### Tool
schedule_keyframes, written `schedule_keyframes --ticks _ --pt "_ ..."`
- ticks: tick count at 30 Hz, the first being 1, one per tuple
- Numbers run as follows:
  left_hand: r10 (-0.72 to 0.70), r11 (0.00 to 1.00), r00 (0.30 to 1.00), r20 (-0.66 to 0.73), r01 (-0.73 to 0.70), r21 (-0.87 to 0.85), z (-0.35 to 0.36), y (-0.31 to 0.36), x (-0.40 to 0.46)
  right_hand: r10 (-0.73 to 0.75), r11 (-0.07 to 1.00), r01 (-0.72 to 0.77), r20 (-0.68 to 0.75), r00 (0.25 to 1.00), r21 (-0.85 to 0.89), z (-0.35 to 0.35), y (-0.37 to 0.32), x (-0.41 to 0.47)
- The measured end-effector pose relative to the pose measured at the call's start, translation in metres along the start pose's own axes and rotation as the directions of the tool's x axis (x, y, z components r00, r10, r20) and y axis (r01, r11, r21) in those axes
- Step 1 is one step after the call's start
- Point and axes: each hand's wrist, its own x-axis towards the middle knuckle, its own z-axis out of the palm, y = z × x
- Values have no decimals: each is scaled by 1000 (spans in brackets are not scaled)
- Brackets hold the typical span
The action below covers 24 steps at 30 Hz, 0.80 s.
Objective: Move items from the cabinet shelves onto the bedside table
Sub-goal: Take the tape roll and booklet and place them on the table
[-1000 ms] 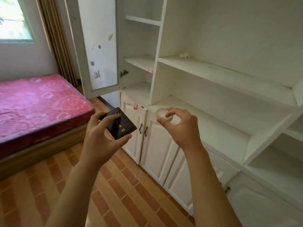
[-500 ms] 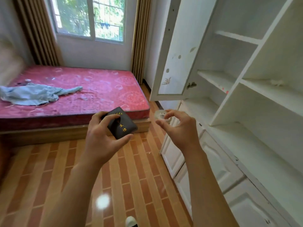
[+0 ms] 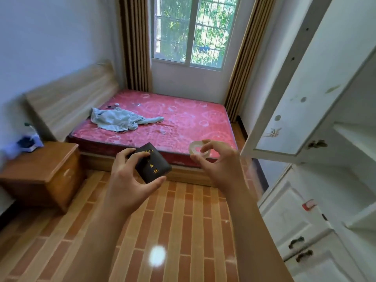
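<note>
My left hand [image 3: 130, 180] grips a small black booklet [image 3: 153, 163] with gold lettering, thumb and fingers on its edges. My right hand [image 3: 219, 165] pinches a clear roll of tape [image 3: 198, 150] between thumb and fingertips. Both hands are held out in front of me over the floor. The wooden bedside table [image 3: 46, 167] stands at the left, well away from both hands, with a blurred blue and white item [image 3: 28, 142] at its back edge. The white cabinet [image 3: 333, 180] with its shelves is at the right.
An open cabinet door [image 3: 289, 94] juts out at the right, close to my right hand. A bed with a red mattress [image 3: 183, 119] and a pale blue cloth [image 3: 120, 119] lies ahead under the window. Brick-pattern floor spreads between bed, table and cabinet.
My view has swung left from the cabinet shelves to the bed and bedside table. Both hands keep their hold on the booklet and the tape roll, held at the same height.
</note>
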Motion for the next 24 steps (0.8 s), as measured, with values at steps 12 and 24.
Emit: schedule_keyframes --ticks 12,24 --pt "-158 955 978 -139 187 228 -2 -31 35 -124 975 82 203 971 205 88 27 87" --pt "-228 904 934 -275 308 298 -49 -73 55 -259 930 146 320 911 337 179 -9 127"
